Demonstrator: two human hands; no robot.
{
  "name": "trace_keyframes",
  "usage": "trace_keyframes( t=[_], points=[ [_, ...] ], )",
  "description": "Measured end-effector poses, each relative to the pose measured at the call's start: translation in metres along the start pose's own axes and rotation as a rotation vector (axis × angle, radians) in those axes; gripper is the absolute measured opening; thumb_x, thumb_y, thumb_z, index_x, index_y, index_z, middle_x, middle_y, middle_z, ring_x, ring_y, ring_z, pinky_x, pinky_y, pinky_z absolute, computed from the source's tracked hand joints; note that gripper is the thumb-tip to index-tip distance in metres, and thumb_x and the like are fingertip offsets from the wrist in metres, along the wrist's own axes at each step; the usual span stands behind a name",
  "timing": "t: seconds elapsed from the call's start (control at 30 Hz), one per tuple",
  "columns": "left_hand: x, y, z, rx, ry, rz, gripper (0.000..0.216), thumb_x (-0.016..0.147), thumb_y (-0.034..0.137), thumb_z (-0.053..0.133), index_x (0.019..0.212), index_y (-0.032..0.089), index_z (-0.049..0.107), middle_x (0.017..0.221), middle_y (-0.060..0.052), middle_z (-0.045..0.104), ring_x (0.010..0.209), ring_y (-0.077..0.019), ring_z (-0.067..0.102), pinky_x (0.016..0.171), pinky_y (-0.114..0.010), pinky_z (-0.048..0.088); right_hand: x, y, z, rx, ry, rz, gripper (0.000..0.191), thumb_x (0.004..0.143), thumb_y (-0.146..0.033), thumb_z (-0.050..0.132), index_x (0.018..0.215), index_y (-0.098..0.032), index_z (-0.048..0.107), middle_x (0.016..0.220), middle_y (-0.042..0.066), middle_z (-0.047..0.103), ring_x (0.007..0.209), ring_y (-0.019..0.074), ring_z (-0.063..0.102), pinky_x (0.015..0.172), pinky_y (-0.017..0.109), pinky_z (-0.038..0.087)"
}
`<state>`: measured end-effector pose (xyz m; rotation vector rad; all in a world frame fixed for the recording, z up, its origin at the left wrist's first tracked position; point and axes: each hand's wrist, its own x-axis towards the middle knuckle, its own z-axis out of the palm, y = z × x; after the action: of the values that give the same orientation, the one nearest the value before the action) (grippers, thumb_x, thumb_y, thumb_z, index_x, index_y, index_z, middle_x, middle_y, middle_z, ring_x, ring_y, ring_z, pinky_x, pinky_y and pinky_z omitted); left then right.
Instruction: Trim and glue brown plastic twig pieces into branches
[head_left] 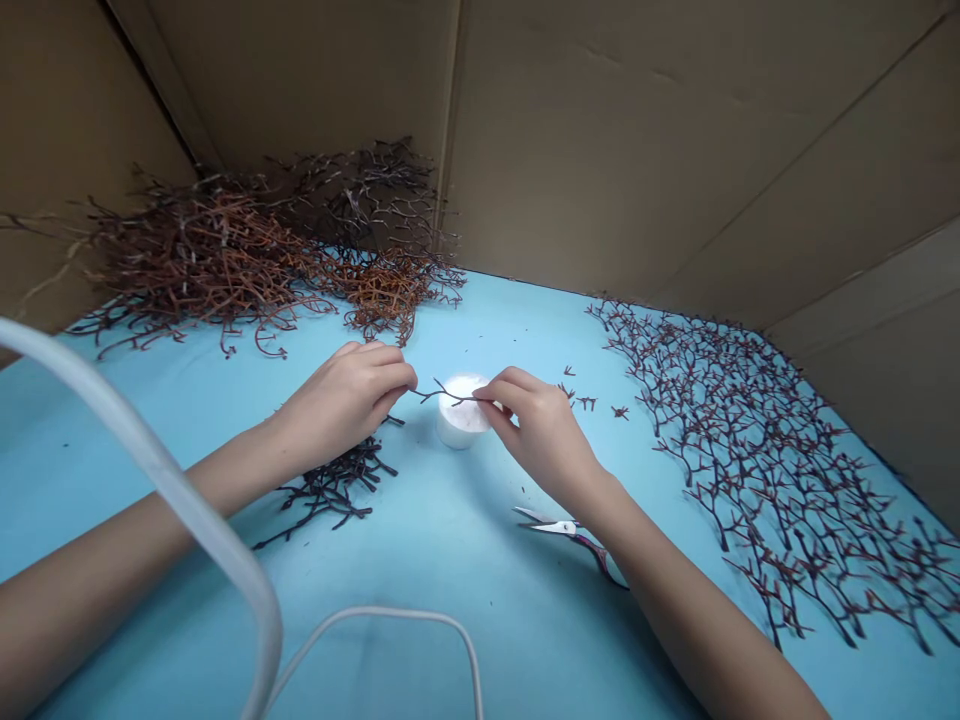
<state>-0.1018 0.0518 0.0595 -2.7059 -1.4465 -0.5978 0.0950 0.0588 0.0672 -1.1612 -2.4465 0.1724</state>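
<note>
Twig: small dark branched twig point(442, 397), level across the top of a white tub point(459, 430)
Left grip point(345, 405): pinching the twig's left end
Right grip point(536, 435): pinching its right end between thumb and forefinger
Beside right wrist: scissors point(562, 528) on the blue bench point(465, 620)
Farther out: dark twigs point(765, 470) spread right, brown twig heap point(225, 255) behind

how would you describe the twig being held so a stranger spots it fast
On the blue surface, find the white round tub. Just above it, a thin forked twig spans the left hand and right hand, the only piece held up.
</note>
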Motion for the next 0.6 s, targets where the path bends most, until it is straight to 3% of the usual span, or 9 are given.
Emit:
trace_keyframes(
  t=[0.23,0.6],
  points=[
    [0.000,0.005,0.004,-0.059,0.117,0.049,0.021,0.079,0.012,0.037,0.073,0.012,0.057,0.070,-0.005,0.058,0.069,-0.0166,0.052,0.062,-0.028,0.039,-0.002,0.006,-0.004,0.000,0.065,-0.020,0.016,0.075,-0.009,0.047,0.076,-0.014,0.062,0.070,0.004,0.057,0.054,0.0095,0.048,0.052,0.019,0.037],
    [-0.003,0.004,0.015,-0.038,0.057,0.072,0.023,0.079,0.010,0.035,0.078,0.014,0.058,0.071,-0.004,0.056,0.070,-0.0166,0.051,0.063,-0.029,0.039,-0.004,0.006,-0.005,-0.105,-0.157,0.018,0.021,0.078,-0.009,0.041,0.076,-0.014,0.061,0.071,0.006,0.056,0.058,0.0118,0.048,0.052,0.023,0.032]
  ],
)
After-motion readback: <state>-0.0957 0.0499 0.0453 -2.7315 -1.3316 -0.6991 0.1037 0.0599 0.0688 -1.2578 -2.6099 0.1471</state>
